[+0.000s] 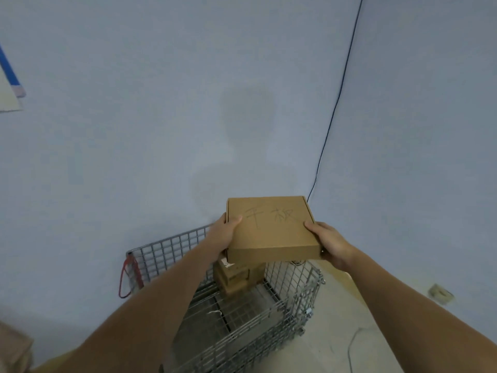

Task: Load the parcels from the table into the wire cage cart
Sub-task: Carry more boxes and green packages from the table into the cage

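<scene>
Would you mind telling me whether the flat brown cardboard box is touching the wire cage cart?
Apart: head view shows flat brown cardboard box held in both hands above wire cage cart.

Two-handed flat parcel (271,227) above cart (295,286)

Handwriting: two pencilled characters, seemingly 平板, faint, on the lid of the flat cardboard box (271,227), toward its 12 o'clock edge.
Label: pale sticker on a carton (236,275) in the wire cage cart (293,286), at 6 o'clock under the flat box; print too small to read.
</scene>
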{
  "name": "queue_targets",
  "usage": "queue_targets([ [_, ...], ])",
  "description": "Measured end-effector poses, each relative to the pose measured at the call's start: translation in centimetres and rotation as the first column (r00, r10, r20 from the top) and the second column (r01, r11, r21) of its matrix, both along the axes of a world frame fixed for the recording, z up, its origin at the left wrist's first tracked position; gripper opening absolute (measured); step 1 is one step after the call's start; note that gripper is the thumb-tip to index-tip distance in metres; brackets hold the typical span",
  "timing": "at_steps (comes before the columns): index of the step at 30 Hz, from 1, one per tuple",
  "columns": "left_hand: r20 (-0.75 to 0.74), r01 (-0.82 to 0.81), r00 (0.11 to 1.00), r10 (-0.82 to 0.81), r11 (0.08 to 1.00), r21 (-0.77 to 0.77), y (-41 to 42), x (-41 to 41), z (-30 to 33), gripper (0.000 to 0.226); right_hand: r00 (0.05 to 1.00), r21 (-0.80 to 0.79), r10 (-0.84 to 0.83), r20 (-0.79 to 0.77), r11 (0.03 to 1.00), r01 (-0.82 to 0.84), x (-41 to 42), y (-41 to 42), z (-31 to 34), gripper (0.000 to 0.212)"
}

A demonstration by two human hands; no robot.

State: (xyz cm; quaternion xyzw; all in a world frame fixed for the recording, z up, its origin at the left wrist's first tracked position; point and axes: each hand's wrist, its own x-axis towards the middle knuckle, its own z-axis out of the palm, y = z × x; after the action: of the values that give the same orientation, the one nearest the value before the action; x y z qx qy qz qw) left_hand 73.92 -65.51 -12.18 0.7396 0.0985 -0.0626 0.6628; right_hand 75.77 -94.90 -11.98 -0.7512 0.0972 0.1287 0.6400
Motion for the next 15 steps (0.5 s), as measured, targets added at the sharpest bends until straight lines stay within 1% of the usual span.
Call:
queue_targets([
  [3, -0.038, 0.000, 0.999, -0.001, 1.000, -0.023, -1.1, 3.8, -0.7, 0.050, 1.000, -0.016, -0.013, 0.006, 1.000, 0.013, 3.1, -1.1, 0.0, 0.043],
  [7, -0.081, -0.051, 0.995, 0.049, 0.998, -0.020, -2.4, 8.3, -2.4, 0.051, 1.000, -0.032, -0.012, -0.006, 0.999, 0.011, 7.4, -2.1, -1.1, 0.043],
  [10, -0.042, -0.098, 0.995, 0.096, 0.994, -0.048, -3.2, 11.1, -2.6, 0.049, 1.000, -0.030, -0.008, 0.026, 1.000, 0.009, 11.1, -2.6, -1.7, 0.046],
  [12, -0.015, -0.153, 0.988, 0.152, 0.987, -0.054, -4.0, 13.6, -2.8, 0.048, 0.998, -0.043, 0.014, 0.059, 0.999, -0.012, 14.2, -3.0, -1.8, 0.047],
  [15, -0.003, -0.279, 0.960, 0.279, 0.960, -0.031, -4.7, 17.2, -2.9, 0.061, 0.992, -0.069, 0.040, 0.119, 0.997, -0.031, 19.4, -3.2, -1.7, 0.047],
])
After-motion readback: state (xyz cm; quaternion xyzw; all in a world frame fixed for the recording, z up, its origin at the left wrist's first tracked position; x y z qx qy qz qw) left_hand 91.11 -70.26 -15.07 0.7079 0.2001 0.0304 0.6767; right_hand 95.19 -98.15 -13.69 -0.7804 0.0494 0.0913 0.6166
